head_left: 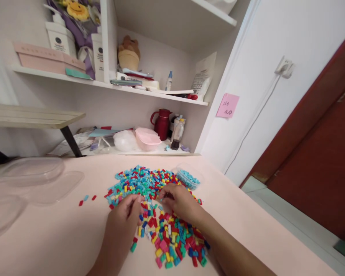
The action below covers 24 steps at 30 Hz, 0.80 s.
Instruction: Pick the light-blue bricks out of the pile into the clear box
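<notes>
At the lower centre of the frame, our loose blocks [163, 245] spread nearest us. Just above, our left hand [126, 212] and right hand [176, 200] curl among more, fingers narrowly gathered; we cannot tell whether either holds one. We'd do well to pinch lightly, one at a time. The blocks look like smooth plastic oblongs; beyond, right of centre, a clear, rounded tub [192, 187] holds blue pieces [189, 177].

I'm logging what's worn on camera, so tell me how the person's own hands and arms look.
The left hand and right hand are ungloved; the visible forearms are bare, with no sleeve, watch or bracelet showing. No rings can be made out.
</notes>
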Motion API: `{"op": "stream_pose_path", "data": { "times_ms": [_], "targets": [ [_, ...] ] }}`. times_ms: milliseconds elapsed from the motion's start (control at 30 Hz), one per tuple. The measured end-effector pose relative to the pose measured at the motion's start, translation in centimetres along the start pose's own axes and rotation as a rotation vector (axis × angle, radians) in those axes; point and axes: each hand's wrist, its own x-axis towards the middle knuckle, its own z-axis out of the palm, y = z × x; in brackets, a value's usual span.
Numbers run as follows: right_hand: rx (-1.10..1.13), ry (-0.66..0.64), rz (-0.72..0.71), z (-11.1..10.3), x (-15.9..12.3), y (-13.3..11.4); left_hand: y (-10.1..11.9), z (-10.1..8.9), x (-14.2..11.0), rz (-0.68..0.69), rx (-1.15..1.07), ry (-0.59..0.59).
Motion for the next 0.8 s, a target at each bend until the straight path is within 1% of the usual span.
{"op": "stream_pose_path", "data": {
  "times_ms": [67, 133, 167, 233, 300, 400, 467, 567, 633, 700, 733, 800],
  "targets": [
    [0.279, -0.030, 0.107, 0.2, 0.0, -0.3, -0.4, 0.5, -0.3, 0.131, 0.073, 0.034],
    [0.589, -0.084, 0.225, 0.4, -0.1, -0.7, -0.6, 0.9, -0.5, 0.279, 0.120, 0.051],
    [0.710, -0.104, 0.266, 0.5, -0.1, -0.9, -0.7, 0.9, -0.6, 0.344, 0.138, 0.055],
    [0.847, -0.121, 0.308, 0.4, -0.2, -1.2, -0.8, 0.9, -0.5, 0.439, 0.175, 0.043],
    [0.912, -0.133, 0.327, 0.2, -0.2, -1.4, -0.9, 0.7, -0.3, 0.495, 0.209, 0.027],
    [1.000, -0.143, 0.337, 0.1, -0.3, -1.5, -1.1, 0.6, -0.1, 0.544, 0.237, 0.007],
    [1.041, -0.144, 0.335, 0.2, -0.3, -1.6, -1.4, 0.7, -0.1, 0.543, 0.240, -0.019],
    [1.048, -0.137, 0.338, 0.5, -0.4, -1.9, -1.7, 0.8, -0.2, 0.495, 0.226, -0.048],
    [1.039, -0.132, 0.333, 0.6, -0.4, -2.1, -1.6, 0.5, -0.2, 0.486, 0.219, -0.049],
    [1.032, -0.107, 0.302, 0.2, -0.3, -2.2, -1.2, -0.2, -0.1, 0.501, 0.223, -0.029],
    [1.026, -0.078, 0.278, -0.3, -0.2, -2.2, -0.9, -0.7, 0.0, 0.501, 0.228, 0.000],
    [1.012, 0.034, 0.231, -1.6, 0.0, -1.9, -0.3, -1.8, 0.3, 0.454, 0.238, 0.109]
  ]
}}
